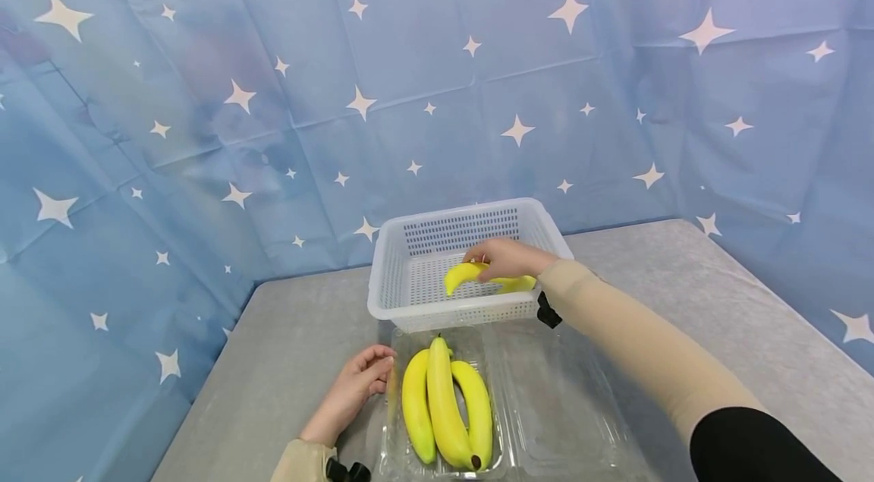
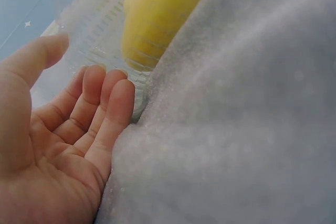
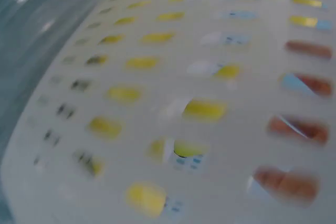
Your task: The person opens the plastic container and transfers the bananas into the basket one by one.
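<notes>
With the right hand [image 1: 507, 258] gripping one banana [image 1: 466, 274] low inside the basket [image 1: 389, 269] and the left hand [image 1: 355, 383] resting open-fingered against the clear tray [image 1: 546, 406], the fruit risks snagging the basket wall.

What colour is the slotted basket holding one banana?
White basket, clearest in the head view.

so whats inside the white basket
One yellow banana lies inside the white basket, with the right hand gripping it. The hand covers the banana's middle, and the near wall hides part of the floor.

Grey table [image 1: 717, 300] against blue backdrop [image 1: 273, 87] (white stars).
</notes>
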`<move>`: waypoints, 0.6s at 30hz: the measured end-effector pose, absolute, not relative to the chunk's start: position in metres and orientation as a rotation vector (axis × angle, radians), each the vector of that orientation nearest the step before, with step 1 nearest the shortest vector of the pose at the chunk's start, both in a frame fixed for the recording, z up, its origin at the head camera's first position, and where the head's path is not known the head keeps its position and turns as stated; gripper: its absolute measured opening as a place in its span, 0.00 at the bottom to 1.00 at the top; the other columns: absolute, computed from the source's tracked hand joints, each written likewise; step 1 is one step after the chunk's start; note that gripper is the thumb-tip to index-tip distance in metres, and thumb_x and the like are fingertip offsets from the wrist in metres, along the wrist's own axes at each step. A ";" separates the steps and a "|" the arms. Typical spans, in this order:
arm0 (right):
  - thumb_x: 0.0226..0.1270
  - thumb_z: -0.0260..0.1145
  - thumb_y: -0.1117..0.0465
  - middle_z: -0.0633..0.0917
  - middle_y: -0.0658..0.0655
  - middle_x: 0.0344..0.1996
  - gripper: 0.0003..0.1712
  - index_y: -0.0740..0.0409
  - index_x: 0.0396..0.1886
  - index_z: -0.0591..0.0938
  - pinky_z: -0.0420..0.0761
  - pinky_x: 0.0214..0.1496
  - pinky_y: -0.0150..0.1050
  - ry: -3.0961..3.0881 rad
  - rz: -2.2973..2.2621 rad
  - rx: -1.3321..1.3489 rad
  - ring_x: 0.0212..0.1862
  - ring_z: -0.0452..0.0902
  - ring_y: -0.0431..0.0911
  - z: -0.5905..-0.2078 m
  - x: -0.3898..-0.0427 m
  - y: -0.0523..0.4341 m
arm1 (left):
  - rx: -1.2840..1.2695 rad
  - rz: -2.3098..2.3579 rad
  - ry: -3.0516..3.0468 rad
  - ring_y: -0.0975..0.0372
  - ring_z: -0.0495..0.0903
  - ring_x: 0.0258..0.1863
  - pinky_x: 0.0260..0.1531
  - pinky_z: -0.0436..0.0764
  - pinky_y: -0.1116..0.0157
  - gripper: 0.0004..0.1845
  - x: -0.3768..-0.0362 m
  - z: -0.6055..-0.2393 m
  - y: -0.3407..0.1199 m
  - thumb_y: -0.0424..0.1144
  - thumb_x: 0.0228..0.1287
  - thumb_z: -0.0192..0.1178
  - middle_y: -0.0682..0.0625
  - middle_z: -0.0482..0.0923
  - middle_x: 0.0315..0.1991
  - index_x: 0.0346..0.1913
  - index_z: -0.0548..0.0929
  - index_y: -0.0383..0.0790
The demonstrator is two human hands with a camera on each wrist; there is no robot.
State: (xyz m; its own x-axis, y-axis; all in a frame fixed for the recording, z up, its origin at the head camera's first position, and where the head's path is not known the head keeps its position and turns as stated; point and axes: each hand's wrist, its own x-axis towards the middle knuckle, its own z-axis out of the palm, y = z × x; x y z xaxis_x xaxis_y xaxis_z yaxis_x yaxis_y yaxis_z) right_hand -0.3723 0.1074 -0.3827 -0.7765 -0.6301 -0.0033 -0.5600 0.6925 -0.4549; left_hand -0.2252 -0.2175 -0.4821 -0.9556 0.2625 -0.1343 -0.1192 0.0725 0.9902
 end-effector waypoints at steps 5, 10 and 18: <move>0.61 0.71 0.61 0.83 0.49 0.44 0.21 0.51 0.55 0.82 0.77 0.49 0.44 2.703 -0.721 -0.960 0.46 0.77 0.45 -0.378 -0.370 0.098 | 0.155 1.966 2.072 0.63 0.76 0.29 0.30 0.79 0.68 0.16 -0.224 -0.482 -0.217 0.40 0.71 0.57 0.50 0.76 0.31 0.50 0.74 0.30; 0.60 0.72 0.61 0.83 0.52 0.47 0.23 0.55 0.56 0.82 0.78 0.49 0.44 2.635 -0.843 -0.938 0.48 0.77 0.47 -0.378 -0.368 0.091 | 0.137 1.969 2.073 0.62 0.76 0.30 0.31 0.79 0.68 0.17 -0.224 -0.480 -0.216 0.40 0.70 0.58 0.50 0.76 0.32 0.51 0.74 0.29; 0.60 0.72 0.59 0.82 0.55 0.50 0.26 0.57 0.58 0.80 0.79 0.49 0.45 2.572 -0.942 -0.877 0.51 0.77 0.49 -0.384 -0.364 0.083 | 0.168 1.979 2.065 0.63 0.76 0.29 0.30 0.79 0.68 0.19 -0.225 -0.482 -0.216 0.41 0.71 0.57 0.50 0.76 0.31 0.52 0.73 0.26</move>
State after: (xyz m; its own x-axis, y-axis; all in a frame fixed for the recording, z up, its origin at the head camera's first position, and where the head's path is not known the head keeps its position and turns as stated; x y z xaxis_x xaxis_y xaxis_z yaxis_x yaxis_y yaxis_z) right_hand -0.3640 0.0832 -0.3835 -0.7821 -0.6219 -0.0382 -0.4500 0.6062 -0.6557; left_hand -0.2248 -0.2164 -0.4816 -0.9553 0.2716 -0.1171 -0.1054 0.0574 0.9928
